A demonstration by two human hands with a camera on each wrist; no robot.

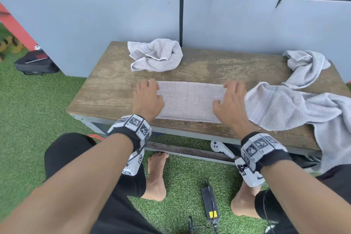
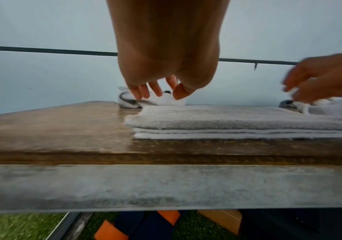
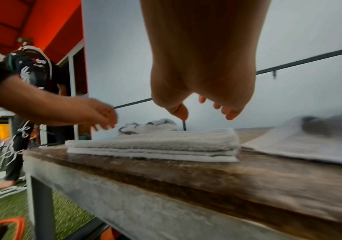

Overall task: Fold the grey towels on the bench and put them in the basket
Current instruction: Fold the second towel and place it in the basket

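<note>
A grey towel [image 1: 190, 100], folded into a flat layered strip, lies across the middle of the wooden bench [image 1: 106, 99]. My left hand [image 1: 148, 97] hovers over its left end with relaxed fingers [image 2: 160, 91] and holds nothing. Over the right end, my right hand [image 1: 229, 100] is spread, its fingertips [image 3: 202, 99] clear of the folded towel [image 3: 155, 142]. A crumpled grey towel [image 1: 155, 55] sits at the back. Two more lie at the right: one at the back corner [image 1: 303, 66], one draped over the front edge [image 1: 284, 108]. No basket is clearly seen.
A grey panelled wall [image 1: 114, 21] stands right behind the bench. Under the bench lie a white controller [image 1: 221, 148] and an orange-rimmed object [image 3: 7, 224]. A black power adapter [image 1: 209, 203] lies on the grass by my bare feet. A person in dark clothes [image 3: 32, 69] stands beyond the bench's left end.
</note>
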